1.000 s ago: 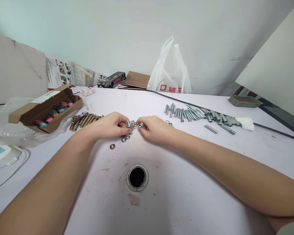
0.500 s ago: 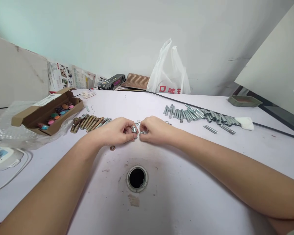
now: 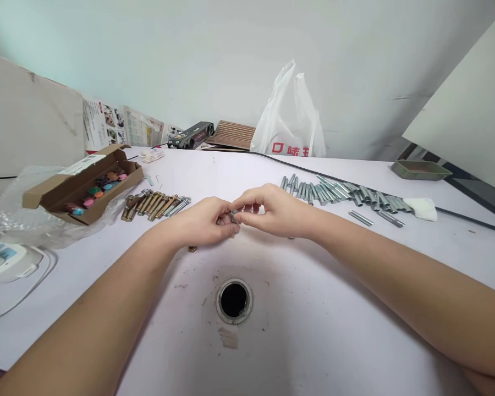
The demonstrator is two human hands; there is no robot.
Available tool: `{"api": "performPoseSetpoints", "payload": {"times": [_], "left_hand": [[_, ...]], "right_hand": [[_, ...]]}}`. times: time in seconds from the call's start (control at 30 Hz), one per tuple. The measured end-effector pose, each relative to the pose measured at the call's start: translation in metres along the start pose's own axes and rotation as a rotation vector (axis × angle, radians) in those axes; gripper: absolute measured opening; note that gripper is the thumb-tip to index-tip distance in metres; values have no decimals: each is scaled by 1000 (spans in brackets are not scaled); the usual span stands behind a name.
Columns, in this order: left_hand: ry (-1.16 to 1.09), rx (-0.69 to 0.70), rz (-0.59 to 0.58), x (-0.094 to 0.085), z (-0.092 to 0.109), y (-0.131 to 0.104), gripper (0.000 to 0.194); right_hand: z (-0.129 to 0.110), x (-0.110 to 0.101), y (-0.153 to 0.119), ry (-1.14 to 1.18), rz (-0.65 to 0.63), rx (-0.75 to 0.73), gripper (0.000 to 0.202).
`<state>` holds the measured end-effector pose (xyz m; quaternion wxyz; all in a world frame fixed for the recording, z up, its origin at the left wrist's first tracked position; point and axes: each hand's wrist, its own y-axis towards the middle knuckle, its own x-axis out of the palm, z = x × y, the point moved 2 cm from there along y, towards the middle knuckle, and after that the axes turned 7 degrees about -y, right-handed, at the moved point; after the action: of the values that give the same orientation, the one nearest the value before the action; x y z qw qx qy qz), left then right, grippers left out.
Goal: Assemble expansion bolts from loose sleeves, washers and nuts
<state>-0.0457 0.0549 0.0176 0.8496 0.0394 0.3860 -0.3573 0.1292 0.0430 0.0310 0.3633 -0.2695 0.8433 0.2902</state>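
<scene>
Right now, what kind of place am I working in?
Probably a small workshop or assembly bench: rows of metal sleeves and brass-coloured bolts lie on a white table with a cable hole, and both hands pinch small hardware.

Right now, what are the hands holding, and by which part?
Both the left hand and right hand pinch a small silver fastener between their fingertips; which part each grips cannot be told.

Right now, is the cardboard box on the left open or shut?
Open. The cardboard box has its lid flap folded back to the left, and the coloured pieces inside show in a row.
</scene>
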Motion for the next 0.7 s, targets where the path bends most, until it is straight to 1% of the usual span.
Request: {"api": "performPoseSetpoints", "payload": {"times": [0.07, 0.13, 0.23, 0.3, 0.4, 0.43, 0.47, 0.5, 0.57, 0.6, 0.63, 0.7], "left_hand": [[5, -2, -1, 0, 0, 0, 21], [10, 3, 4, 0, 1, 0, 20], [15, -3, 10, 0, 1, -1, 21], [21, -19, 15, 0, 1, -1, 24], [23, -25, 24, 0, 2, -1, 30], [16, -27, 21, 0, 3, -1, 30], [4, -34, 15, 0, 4, -2, 30], [-11, -50, 6, 0, 5, -2, 30], [-46, -105, -9, 0, 6, -3, 30], [-59, -133, -12, 1, 6, -3, 31], [-66, -154, -10, 0, 6, -3, 32], [-67, -152, -8, 0, 6, -3, 32]], "right_hand": [[0, 0, -1, -23, -8, -25, 27], [-1, -1, -1, -57, 8, -26, 23], [1, -2, -1, -141, 48, 45, 18], [3, -1, -1, -162, 62, 101, 26], [6, 0, -4, -97, 29, 108, 41], [6, 0, -5, -68, 14, 106, 40], [6, 0, -7, -40, 9, 119, 34], [7, -1, -9, -9, 19, 144, 31], [7, -4, -12, 55, 90, 205, 50], [7, -5, -13, 83, 133, 232, 57], [7, -5, -14, 112, 163, 255, 58], [8, -1, -14, 176, 165, 280, 50]]}}
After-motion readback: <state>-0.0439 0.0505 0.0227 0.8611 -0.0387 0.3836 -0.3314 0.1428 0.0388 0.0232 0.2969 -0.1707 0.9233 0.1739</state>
